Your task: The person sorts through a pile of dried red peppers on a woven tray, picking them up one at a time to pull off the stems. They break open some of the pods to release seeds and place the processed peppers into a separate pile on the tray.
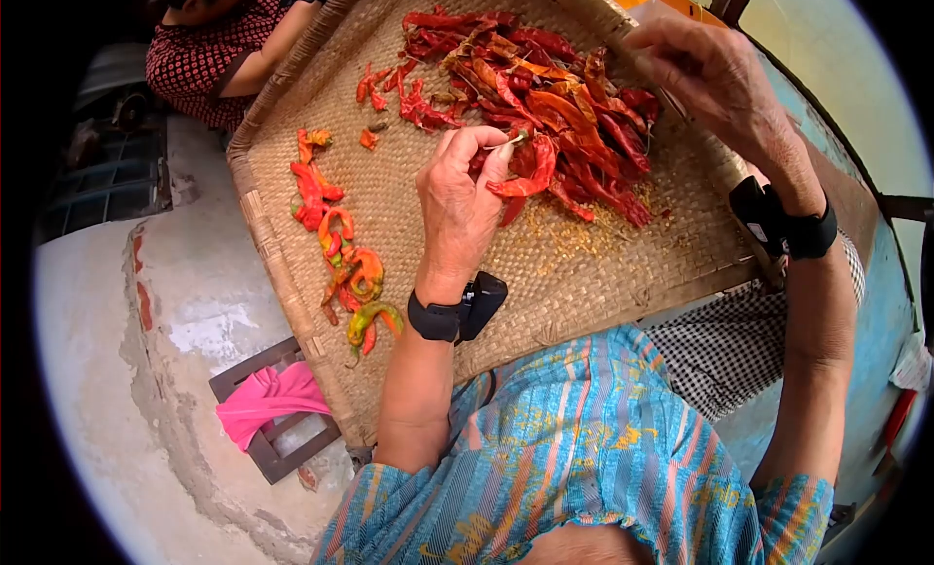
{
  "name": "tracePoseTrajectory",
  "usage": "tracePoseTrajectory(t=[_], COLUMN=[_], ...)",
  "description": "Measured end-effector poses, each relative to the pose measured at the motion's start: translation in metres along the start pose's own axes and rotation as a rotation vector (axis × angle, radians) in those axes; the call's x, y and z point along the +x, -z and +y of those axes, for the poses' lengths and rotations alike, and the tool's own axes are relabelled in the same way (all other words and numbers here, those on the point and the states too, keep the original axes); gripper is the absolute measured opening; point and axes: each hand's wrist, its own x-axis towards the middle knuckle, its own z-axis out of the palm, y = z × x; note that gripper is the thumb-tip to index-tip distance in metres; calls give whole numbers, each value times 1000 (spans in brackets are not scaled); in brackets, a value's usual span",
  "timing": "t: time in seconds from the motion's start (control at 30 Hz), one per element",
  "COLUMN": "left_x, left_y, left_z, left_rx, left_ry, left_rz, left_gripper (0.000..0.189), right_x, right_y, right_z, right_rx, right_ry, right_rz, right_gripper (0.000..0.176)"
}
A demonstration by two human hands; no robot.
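Observation:
My left hand (459, 191) pinches the pale stem end of a red chili pepper (530, 168) between thumb and fingers. The pepper hangs curved over a heap of dried red chilies (574, 108) in a woven tray (467, 283). Above the tray's right edge, my right hand (715, 84) is raised with its fingers loosely bent and apart, and no item shows in it. Yellow seeds (564, 236) lie scattered just below the heap. Along the tray's left side runs a row of fresher, twisted chilies (365, 273), red, orange and green.
Another person (209, 54) in a patterned top sits at the upper left, an arm near the tray's rim. A pink cloth (268, 402) lies over a dark wooden frame (326, 439) on the floor. Checkered fabric (725, 356) shows below the tray at right.

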Motion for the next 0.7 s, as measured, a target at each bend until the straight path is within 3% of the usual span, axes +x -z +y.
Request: tracePoseTrajectory(t=[0.1,0.13,0.27,0.33,0.4,0.5,0.6,0.67,0.7], left_x=[-2,-2,-6,-8,-11,-11,-8,-9,-10], left_y=[1,0,-8,-11,-14,-18,-12,-7,-5], left_z=[17,21,39,39,34,40,31,19,15], left_rx=[-56,-72,-185,-203,-287,-522,-587,-549,-484], left_ry=[14,-64,-189,-210,-94,13,79,111,129], left_rz=[18,22,1,-17,-140,-78,-17,-7,-42], left_gripper=[9,9,10,10,17,29,37,36,33], right_x=[0,-1,-9,-10,-10,-9,-2,-2,-1], right_y=[-15,-20,-39,-41,-40,-36,-33,-19,-16], right_z=[-27,-32,-33,-29,-27,-26,-23,-25,-24], right_rx=[134,165,207,209,208,196,218,303,278], right_ry=[-52,-50,61,99,89,52,126,-118,-85], right_rz=[-135,-187,-153,-266,-277,-328,-95,-165,-124], right_gripper=[19,21,24,22,18,14,12,15,20])
